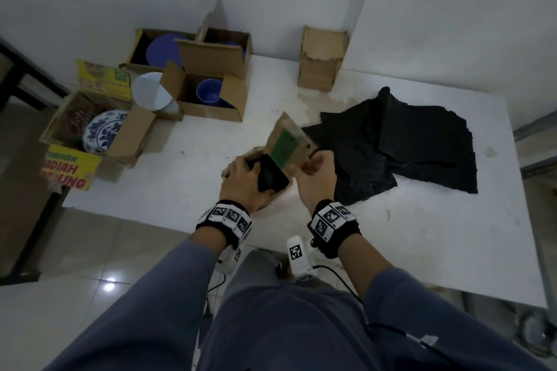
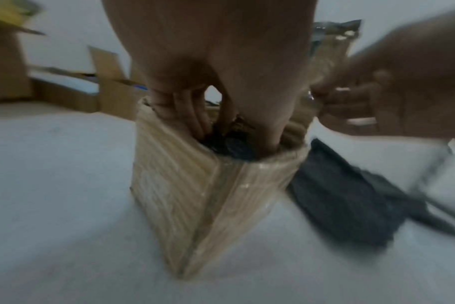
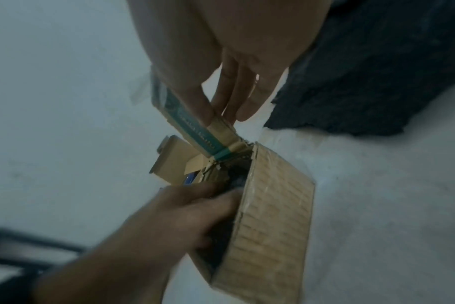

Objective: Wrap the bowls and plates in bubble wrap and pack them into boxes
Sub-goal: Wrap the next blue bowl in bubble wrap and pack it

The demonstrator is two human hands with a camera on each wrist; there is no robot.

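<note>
A small cardboard box [image 1: 272,200] stands near the front edge of the white table [image 1: 180,190]. Inside it sits a bundle wrapped in black bubble wrap [image 1: 272,178]. My left hand [image 1: 254,173] reaches into the box, and its fingers [image 2: 192,117] curl round the bundle [image 2: 234,146]. The box's green-printed flap [image 1: 289,141] stands up, and my right hand [image 1: 312,161] pinches it, thumb [image 3: 192,96] on its near face [image 3: 192,131]. What the bundle holds is hidden. A pile of black bubble wrap sheets [image 1: 407,144] lies just right of the box.
At the back left stand open boxes: one with blue plates [image 1: 164,50], one with a blue bowl [image 1: 209,92], one with a blue-and-white patterned plate [image 1: 101,131]. A white plate [image 1: 149,90] leans between them. A small box [image 1: 322,60] stands against the wall.
</note>
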